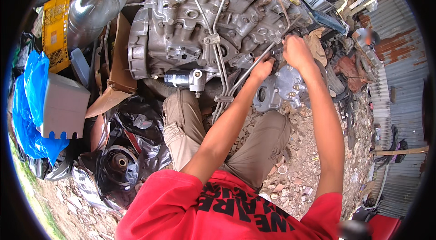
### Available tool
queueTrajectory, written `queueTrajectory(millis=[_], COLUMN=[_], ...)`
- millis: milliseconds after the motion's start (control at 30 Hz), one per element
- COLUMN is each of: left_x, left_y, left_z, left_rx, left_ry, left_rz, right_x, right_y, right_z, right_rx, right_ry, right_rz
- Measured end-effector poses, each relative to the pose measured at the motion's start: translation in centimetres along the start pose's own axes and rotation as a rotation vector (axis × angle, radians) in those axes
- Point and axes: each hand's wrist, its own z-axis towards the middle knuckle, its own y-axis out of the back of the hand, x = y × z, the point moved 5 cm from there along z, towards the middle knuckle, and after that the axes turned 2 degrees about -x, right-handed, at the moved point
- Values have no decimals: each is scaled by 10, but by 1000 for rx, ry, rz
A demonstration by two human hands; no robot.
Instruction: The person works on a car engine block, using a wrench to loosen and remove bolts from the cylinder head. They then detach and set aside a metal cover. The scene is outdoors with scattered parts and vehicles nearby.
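A grey metal engine with several thin fuel pipes fills the upper middle. My left hand is closed around a metal pipe that runs diagonally toward the engine's right side. Just above it, my right hand has curled fingers at a fitting near that pipe's upper end; what they hold is hidden. A cylindrical filter hangs at the engine's lower left. Below my hands sits a grey housing with a bolted round cover.
My knees are bent over rubble ground. At left lie a yellow crate, large plastic bottle, cardboard, blue bag, grey box and black plastic. A corrugated metal wall stands at right.
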Motion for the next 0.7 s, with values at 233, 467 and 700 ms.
queueTrajectory(millis=[233, 467, 700], left_x=[10, -21, -13], left_y=[1, 2, 5], left_z=[7, -9, 0], left_rx=[-36, -1, 66], left_ry=[-236, -183, -272], left_rz=[279, 493, 495], right_x=[-2, -5, -12], right_y=[5, 5, 4], right_z=[31, 25, 15], right_rx=[9, -13, -97], right_ry=[-109, -150, 6], right_rz=[132, 159, 194])
